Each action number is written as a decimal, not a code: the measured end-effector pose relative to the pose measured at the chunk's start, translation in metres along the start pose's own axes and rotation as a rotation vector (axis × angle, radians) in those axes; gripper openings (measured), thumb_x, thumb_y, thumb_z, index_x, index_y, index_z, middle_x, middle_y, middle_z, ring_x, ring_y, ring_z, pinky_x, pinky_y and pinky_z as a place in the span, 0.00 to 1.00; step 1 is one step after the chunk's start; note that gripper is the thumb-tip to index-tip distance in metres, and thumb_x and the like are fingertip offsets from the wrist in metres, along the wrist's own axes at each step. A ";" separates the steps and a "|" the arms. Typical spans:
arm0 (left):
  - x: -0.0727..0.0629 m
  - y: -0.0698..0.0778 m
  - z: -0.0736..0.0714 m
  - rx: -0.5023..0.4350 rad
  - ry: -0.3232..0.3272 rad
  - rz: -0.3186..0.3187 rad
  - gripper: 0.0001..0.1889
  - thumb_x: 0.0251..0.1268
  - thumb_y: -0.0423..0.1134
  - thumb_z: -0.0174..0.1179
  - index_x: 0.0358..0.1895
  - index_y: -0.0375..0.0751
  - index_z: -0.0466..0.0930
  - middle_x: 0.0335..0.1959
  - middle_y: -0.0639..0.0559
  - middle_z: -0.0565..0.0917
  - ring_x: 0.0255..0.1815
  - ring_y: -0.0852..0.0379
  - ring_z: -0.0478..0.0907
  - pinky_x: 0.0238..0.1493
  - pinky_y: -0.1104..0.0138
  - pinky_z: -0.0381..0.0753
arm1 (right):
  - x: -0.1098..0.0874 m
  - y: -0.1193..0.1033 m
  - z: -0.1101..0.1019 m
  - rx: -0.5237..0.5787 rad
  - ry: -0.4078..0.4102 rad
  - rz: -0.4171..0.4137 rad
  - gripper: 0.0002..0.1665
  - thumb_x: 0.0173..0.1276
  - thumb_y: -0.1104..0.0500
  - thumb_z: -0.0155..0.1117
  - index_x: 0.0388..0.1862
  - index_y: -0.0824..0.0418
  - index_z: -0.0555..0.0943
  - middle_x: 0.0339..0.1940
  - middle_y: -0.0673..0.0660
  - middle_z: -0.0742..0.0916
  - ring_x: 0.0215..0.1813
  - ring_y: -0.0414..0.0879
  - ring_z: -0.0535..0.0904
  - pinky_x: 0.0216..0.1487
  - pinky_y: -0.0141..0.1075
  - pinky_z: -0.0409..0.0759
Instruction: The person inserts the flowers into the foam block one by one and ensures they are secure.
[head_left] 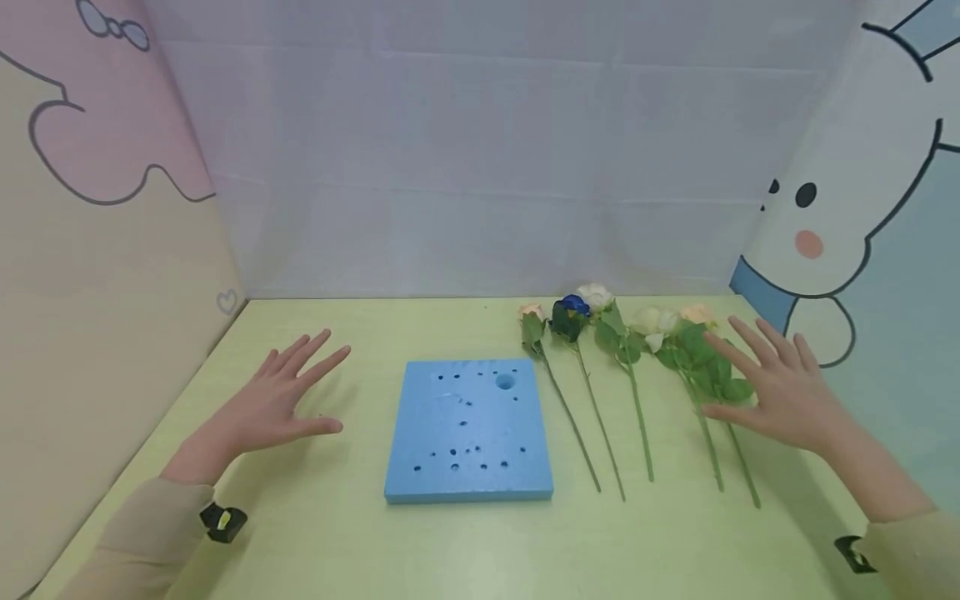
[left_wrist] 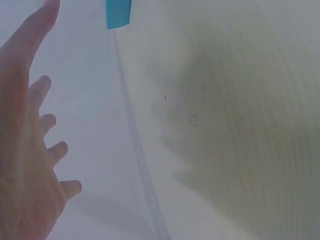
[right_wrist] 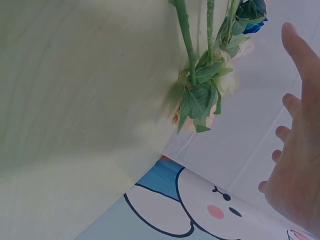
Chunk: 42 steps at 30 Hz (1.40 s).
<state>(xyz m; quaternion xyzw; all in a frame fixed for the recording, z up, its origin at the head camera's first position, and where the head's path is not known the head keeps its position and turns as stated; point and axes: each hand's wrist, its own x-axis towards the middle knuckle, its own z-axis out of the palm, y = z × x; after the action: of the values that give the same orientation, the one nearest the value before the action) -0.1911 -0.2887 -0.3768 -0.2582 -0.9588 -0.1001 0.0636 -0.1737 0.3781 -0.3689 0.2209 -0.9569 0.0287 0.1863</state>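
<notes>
My left hand (head_left: 273, 404) hovers over the table's left part, fingers spread and holding nothing. On the right, my right hand (head_left: 787, 392) is likewise spread above the table, near the flowers. Between them lies a blue foam block (head_left: 468, 433) with many small holes and one larger hole. Several artificial roses lie in a row right of the block: a pale peach rose (head_left: 532, 311), a blue rose (head_left: 573, 307), a white rose (head_left: 596, 297), a cream rose (head_left: 656, 320) and another peach rose (head_left: 697, 314). In the right wrist view, green leaves (right_wrist: 197, 102) hang below the hand's level, apart from it.
The pale yellow table (head_left: 330, 533) meets a white cloth backdrop (head_left: 480, 167) at its far edge. Printed cartoon panels stand at the left and the right (head_left: 832, 208). A dark band with a small device (head_left: 223, 522) sits at the left wrist.
</notes>
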 end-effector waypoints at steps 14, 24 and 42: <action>0.001 0.011 0.003 0.006 0.017 0.044 0.51 0.55 0.66 0.66 0.79 0.60 0.50 0.80 0.42 0.53 0.78 0.34 0.52 0.70 0.35 0.55 | -0.011 0.013 0.003 -0.002 -0.050 0.056 0.65 0.48 0.37 0.77 0.81 0.42 0.51 0.83 0.55 0.55 0.81 0.67 0.44 0.72 0.72 0.37; -0.002 0.028 0.008 -0.033 -0.002 0.035 0.49 0.56 0.66 0.65 0.79 0.60 0.52 0.80 0.41 0.54 0.75 0.33 0.59 0.65 0.36 0.66 | -0.019 0.018 0.005 -0.009 -0.074 0.061 0.66 0.50 0.36 0.75 0.81 0.46 0.50 0.81 0.60 0.58 0.78 0.71 0.51 0.68 0.74 0.45; -0.002 0.048 0.024 -0.159 -0.021 -0.016 0.47 0.58 0.66 0.64 0.78 0.58 0.54 0.77 0.44 0.60 0.73 0.36 0.65 0.51 0.42 0.80 | -0.024 0.022 0.010 -0.044 -0.063 0.084 0.68 0.45 0.34 0.78 0.80 0.51 0.54 0.72 0.67 0.69 0.66 0.73 0.62 0.56 0.69 0.60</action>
<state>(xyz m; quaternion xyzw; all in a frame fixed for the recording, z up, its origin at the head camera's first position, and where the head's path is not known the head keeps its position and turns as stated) -0.1664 -0.2441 -0.3928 -0.2556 -0.9505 -0.1739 0.0321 -0.1666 0.4063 -0.3867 0.1771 -0.9712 0.0082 0.1594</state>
